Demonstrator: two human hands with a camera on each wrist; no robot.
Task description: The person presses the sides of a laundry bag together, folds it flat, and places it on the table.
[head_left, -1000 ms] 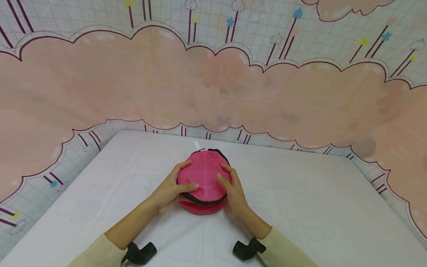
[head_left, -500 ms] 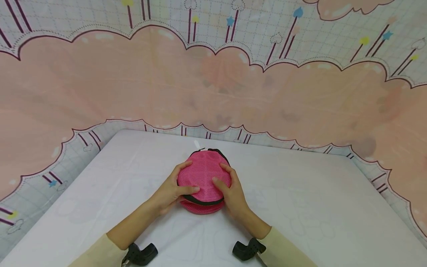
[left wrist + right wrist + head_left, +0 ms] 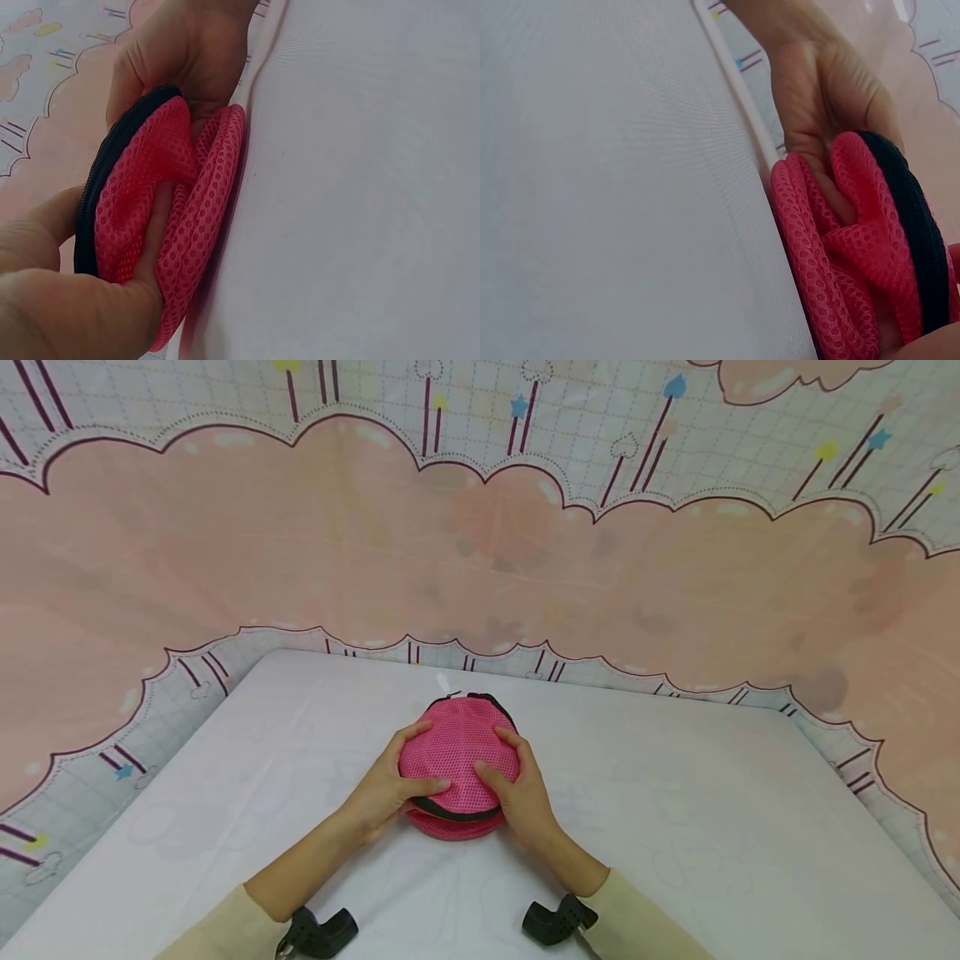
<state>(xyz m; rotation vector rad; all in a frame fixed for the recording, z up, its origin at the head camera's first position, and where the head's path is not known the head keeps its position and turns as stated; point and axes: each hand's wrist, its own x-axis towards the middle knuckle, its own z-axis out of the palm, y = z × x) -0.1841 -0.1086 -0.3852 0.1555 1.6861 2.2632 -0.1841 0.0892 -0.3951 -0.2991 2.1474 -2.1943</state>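
A round pink mesh pouch point(image 3: 459, 752) with a black zipper around its edge sits on the white table, gripped from both sides. My left hand point(image 3: 378, 789) holds its left side, thumb on the top face and other fingers around the edge. On the opposite side my right hand point(image 3: 528, 793) holds it the same way, thumb lying on top. In the left wrist view the soft mesh side point(image 3: 187, 225) is folded inward below the black zipper point(image 3: 94, 180), with a finger pressed into the fold. The right wrist view shows the creased mesh point(image 3: 832, 262) close to the tabletop.
The white tabletop point(image 3: 675, 793) extends to both sides and behind the pouch. A peach and white patterned backdrop point(image 3: 525, 568) rises beyond its far edge. Black camera mounts point(image 3: 326, 933) are strapped at both wrists, over beige sleeves point(image 3: 645, 918).
My right thumb has slid a little to the left across the pouch's top. The pouch's lower edge has shifted very slightly; both hands still hold it.
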